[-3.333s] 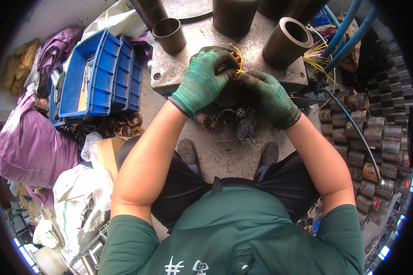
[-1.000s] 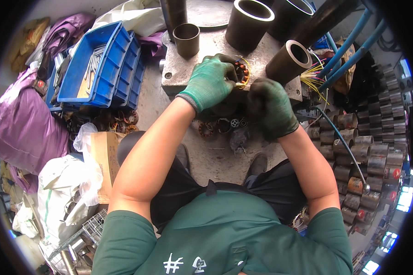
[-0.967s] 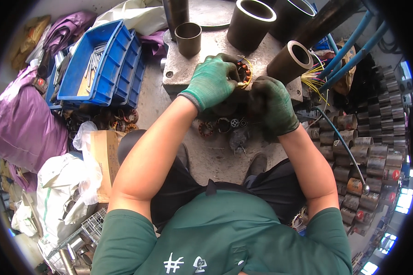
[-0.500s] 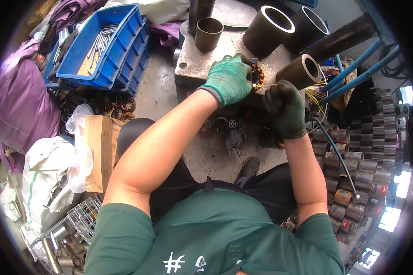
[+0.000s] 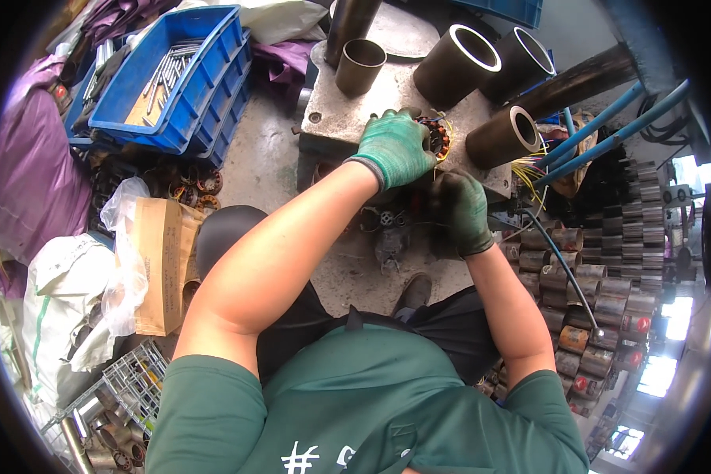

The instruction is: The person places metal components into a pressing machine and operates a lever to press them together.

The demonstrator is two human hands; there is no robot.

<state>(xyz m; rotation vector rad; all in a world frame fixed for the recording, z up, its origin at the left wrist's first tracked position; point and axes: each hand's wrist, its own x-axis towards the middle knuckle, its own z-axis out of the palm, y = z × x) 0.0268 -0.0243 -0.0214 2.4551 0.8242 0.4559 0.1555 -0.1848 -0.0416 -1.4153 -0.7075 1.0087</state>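
Note:
My left hand (image 5: 395,148), in a green knitted glove, is closed round a small motor stator (image 5: 440,141) with copper windings, at the near edge of a pale metal worktop (image 5: 336,117). Thin yellow lead wires show at the stator's right side. Just below and to the right of it is my right hand (image 5: 460,207), in a darkened green glove. Its fingers are smeared by motion, so whether they pinch anything does not show. Past the stator stand a thick dark steel tube (image 5: 449,75) and a thinner tube (image 5: 360,69); another thick tube (image 5: 494,141) lies tilted at the right.
Stacked blue crates (image 5: 174,118) with metal rods stand at the left, above a cardboard box (image 5: 156,265). Yellow wires (image 5: 527,170) hang by the worktop's right corner. Blue pipes (image 5: 592,126) and rows of stacked metal cylinders (image 5: 592,316) occupy the right side.
My right hand has moved down and slightly left, away from the tilted tube, and its fingers are now blurred. My left hand keeps its hold on the stator. The view has shifted slightly.

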